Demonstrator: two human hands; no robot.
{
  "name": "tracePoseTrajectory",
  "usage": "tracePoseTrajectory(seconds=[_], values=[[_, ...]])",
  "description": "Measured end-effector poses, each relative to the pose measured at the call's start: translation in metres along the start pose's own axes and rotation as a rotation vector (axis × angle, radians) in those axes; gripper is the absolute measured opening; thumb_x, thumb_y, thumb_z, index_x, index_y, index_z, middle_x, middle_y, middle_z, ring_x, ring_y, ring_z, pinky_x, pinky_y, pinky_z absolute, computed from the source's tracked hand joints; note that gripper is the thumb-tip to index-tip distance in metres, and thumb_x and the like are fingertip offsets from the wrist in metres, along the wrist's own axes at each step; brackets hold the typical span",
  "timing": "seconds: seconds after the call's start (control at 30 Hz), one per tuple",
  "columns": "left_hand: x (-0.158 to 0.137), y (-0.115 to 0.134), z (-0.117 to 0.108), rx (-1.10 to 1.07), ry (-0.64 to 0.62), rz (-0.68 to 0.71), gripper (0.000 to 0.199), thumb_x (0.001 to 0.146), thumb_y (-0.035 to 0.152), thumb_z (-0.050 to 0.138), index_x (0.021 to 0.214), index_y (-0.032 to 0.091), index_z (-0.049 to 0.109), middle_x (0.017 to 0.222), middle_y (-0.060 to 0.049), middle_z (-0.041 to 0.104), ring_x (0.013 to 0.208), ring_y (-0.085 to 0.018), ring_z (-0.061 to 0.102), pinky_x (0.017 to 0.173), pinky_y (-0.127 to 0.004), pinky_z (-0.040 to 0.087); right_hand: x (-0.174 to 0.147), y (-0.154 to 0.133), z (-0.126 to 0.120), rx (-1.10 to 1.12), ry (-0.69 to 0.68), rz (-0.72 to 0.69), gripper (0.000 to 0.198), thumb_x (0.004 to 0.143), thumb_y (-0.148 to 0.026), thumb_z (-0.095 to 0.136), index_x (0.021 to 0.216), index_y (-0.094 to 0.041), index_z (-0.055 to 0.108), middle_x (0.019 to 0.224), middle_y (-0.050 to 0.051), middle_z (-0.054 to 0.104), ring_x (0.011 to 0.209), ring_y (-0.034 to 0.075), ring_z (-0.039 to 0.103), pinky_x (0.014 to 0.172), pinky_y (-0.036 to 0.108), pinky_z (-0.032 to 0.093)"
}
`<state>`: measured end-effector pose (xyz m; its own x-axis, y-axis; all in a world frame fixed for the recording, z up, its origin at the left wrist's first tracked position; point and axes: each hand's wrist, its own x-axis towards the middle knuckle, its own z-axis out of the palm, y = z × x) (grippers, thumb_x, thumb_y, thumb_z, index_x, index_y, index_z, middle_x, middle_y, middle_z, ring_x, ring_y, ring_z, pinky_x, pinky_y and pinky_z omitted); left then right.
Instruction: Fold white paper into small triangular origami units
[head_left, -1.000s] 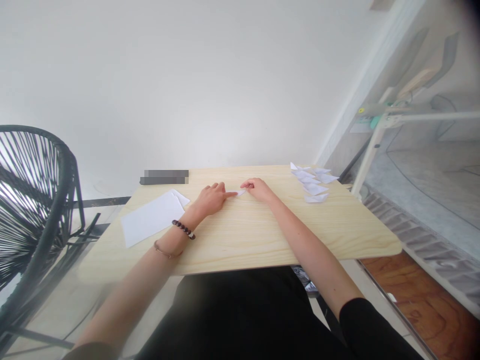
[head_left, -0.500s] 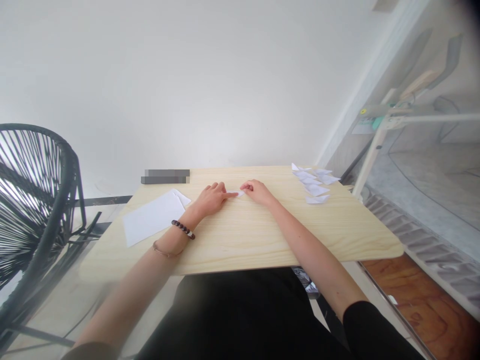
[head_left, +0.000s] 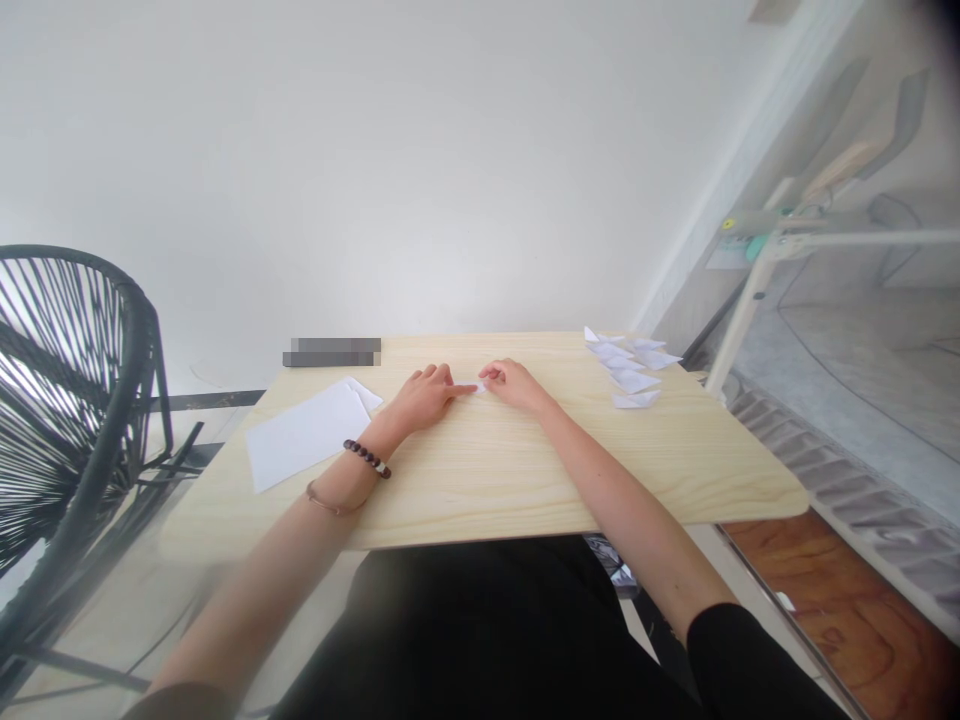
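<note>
A small piece of folded white paper (head_left: pixel 481 387) lies between my hands near the middle of the table, mostly covered by fingers. My left hand (head_left: pixel 426 398) rests on the tabletop, its index finger stretched along the paper and pressing it down while the other fingers curl. From the other side my right hand (head_left: pixel 516 384) pinches the paper's edge with thumb and fingertips. Several folded white paper boats (head_left: pixel 634 381) stand in a cluster toward the back right. Left of my left wrist are a flat white sheet (head_left: pixel 304 437) and a smaller paper piece (head_left: pixel 366 395) partly beside it.
The light wooden table (head_left: pixel 480 480) stands against a white wall (head_left: pixel 450 170). A dark blurred-out object (head_left: pixel 331 352) lies at its back left corner. A dark woven chair (head_left: pixel 135 330) is at the left, and a white metal frame (head_left: pixel 750 290) stands beyond the right edge.
My right fingers have shifted very slightly at the paper's edge. My left hand keeps its place, and the papers on the table stay where they were.
</note>
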<state>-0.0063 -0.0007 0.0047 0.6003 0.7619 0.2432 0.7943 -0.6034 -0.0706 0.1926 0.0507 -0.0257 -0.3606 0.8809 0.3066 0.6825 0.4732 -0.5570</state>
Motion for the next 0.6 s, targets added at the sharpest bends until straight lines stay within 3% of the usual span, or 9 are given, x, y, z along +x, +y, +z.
tracePoseTrajectory(seconds=[0.17, 0.37, 0.6], values=[[0.001, -0.004, 0.002, -0.049, 0.042, -0.015, 0.035, 0.084, 0.024, 0.037, 0.114, 0.033, 0.052, 0.091, -0.005, 0.05, 0.083, -0.017, 0.048, 0.074, -0.03, 0.037, -0.001, -0.002, -0.001, -0.009, -0.012, 0.007, 0.023, 0.068, -0.025, 0.057, 0.091, -0.022, 0.062, 0.087, 0.003, 0.056, 0.079, 0.012, 0.05, 0.075, 0.025, 0.039], [0.001, -0.022, 0.004, -0.288, 0.063, -0.006, 0.027, 0.082, 0.027, 0.04, 0.096, 0.022, 0.063, 0.089, -0.004, 0.058, 0.08, -0.014, 0.054, 0.072, -0.025, 0.042, -0.003, -0.005, -0.003, -0.026, -0.011, 0.025, 0.022, 0.071, -0.028, 0.055, 0.09, -0.022, 0.061, 0.087, 0.003, 0.054, 0.076, 0.012, 0.049, 0.074, 0.026, 0.039], [0.001, -0.024, 0.007, -0.378, 0.116, 0.009, 0.025, 0.08, 0.026, 0.043, 0.091, 0.02, 0.064, 0.091, -0.005, 0.06, 0.081, -0.015, 0.055, 0.075, -0.026, 0.043, -0.004, -0.007, -0.002, -0.089, 0.003, -0.016, 0.021, 0.072, -0.034, 0.055, 0.088, -0.023, 0.062, 0.085, 0.003, 0.054, 0.082, 0.014, 0.049, 0.081, 0.028, 0.037]])
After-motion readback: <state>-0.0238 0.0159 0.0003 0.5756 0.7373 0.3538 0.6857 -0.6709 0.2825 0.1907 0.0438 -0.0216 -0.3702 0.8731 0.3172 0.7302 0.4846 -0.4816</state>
